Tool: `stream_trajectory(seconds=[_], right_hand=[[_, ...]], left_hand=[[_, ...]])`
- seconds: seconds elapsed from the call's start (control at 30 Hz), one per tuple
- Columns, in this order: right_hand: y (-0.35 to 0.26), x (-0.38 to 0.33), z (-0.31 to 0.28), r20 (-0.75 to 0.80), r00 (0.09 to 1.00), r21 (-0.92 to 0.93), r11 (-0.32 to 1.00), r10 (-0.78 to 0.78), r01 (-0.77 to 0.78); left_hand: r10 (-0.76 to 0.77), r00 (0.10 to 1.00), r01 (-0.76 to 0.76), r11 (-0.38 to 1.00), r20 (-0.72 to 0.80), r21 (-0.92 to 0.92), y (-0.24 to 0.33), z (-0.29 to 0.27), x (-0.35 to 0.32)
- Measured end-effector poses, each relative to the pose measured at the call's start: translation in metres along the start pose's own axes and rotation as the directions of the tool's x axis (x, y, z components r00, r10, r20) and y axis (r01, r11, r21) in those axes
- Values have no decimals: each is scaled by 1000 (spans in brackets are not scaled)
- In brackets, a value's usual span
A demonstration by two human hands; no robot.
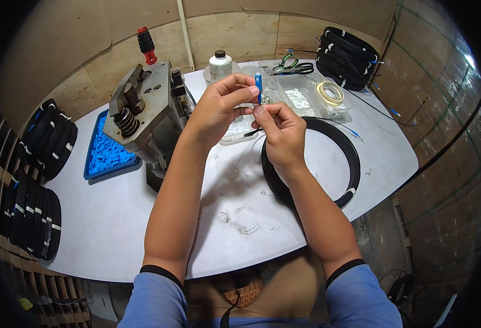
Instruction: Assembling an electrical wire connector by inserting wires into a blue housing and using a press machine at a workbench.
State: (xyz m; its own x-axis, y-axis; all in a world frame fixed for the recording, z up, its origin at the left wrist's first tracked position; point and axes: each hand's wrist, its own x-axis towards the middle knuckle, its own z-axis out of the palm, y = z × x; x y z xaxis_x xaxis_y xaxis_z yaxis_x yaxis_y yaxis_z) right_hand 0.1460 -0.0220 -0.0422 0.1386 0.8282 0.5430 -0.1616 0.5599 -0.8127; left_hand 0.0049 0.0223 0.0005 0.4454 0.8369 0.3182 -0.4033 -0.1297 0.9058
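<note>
Above the middle of the table, my left hand (218, 109) pinches a small blue fibre-optic connector (259, 82) between thumb and fingers, its tip pointing up. Just below it, my right hand (282, 134) has thumb and index finger closed on the thin dark cable under the connector; the fingers mostly hide that cable. A coil of black cable (354, 164) lies flat on the table beneath and beyond my right forearm. A short black cable piece sticks out to the left of my right fingers.
A metal hand press (155, 101) with a red-black handle stands left, beside a blue tray (112, 176) of small blue parts. Behind my hands are clear bins (292, 87), a tape roll (329, 93), scissors (300, 69) and a white bottle (220, 66). Cable coils (347, 57) sit back right; more coils (32, 216) hang left.
</note>
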Motion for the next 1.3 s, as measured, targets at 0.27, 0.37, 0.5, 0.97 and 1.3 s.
stream_trajectory(seconds=[0.27,0.37,0.5,0.97,1.3], right_hand=[[1,-1,1,3,1000,8,1000,5,-6],[0,0,1,3,1000,10,1000,-2,2],[1,-1,1,-3,1000,15,1000,0,0],[1,0,-1,-10,1000,-11,1000,-8,7],[1,-3,1,-1,1000,-24,999,-21,21]], left_hand=[[-7,1000,7,999,7,-33,2,-1,-2],[-26,1000,26,1000,11,-13,2,0,-1],[-17,1000,18,999,17,-35,2,0,-1],[-29,1000,29,999,8,-28,3,2,0],[-26,1000,26,1000,1,-3,3,4,-2]])
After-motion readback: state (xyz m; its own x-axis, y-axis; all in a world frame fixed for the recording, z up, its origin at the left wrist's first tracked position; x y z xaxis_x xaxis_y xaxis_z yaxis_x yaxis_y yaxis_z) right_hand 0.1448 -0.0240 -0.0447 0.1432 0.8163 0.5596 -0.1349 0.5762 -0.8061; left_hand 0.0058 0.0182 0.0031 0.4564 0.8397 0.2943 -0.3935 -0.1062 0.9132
